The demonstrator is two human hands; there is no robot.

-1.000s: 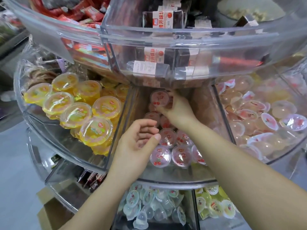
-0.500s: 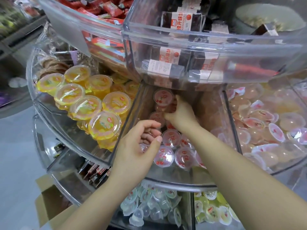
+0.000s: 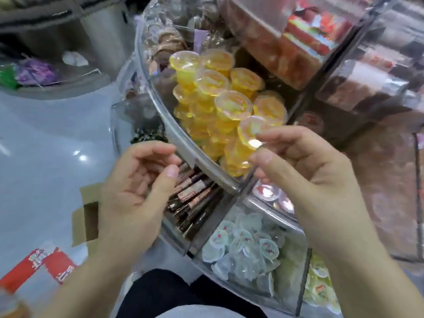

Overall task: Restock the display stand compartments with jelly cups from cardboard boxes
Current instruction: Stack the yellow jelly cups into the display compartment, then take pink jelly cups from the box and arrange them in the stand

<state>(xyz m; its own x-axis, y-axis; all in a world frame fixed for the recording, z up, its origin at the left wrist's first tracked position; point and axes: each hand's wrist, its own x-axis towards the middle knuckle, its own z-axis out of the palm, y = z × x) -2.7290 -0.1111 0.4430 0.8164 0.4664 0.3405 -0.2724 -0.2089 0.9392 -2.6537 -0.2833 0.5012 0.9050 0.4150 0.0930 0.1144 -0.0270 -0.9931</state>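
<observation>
A: Hands?
B: Left hand (image 3: 135,191) and right hand (image 3: 307,175) both empty, fingers loosely curled, outside the display stand's clear rim (image 3: 160,111).
A: Jelly cups?
B: Yellow jelly cups (image 3: 220,104) heaped in the middle compartment; clear ones (image 3: 243,246) below. Lid print blurred, possibly red, unreadable.
A: Clearance?
B: Open floor left; cardboard box (image 3: 85,216) there.

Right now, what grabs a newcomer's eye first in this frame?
The heap of yellow jelly cups piled high in the clear display stand at centre. Next, the left hand and right hand, both empty with fingers curled, in front of the stand's rim. Below right, a lower compartment holds pale clear jelly cups.
</observation>
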